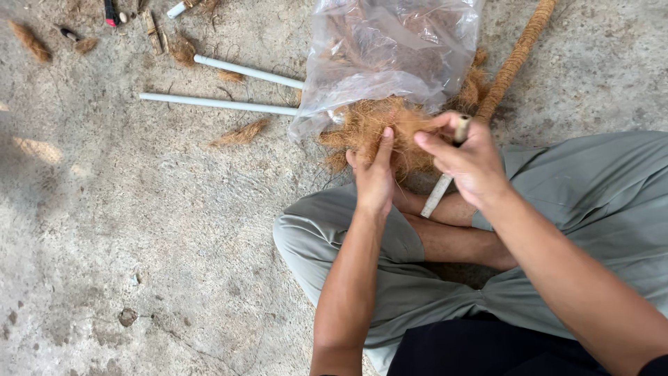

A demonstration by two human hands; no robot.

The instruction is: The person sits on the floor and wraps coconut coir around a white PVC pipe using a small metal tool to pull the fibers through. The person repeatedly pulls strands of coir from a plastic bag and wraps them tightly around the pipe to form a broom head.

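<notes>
Item: our right hand, fingers curled tight round a short white pipe, thumb and forefinger pinching coir at its upper end. Item: our left hand, fingers pressed together into the brown coir fibre spilling from the clear plastic bag. Beside lay a coir-wrapped pole; further left, two bare white pipes on the concrete floor. We judged small, even tufts, pulled taut against the pipe, best
</notes>
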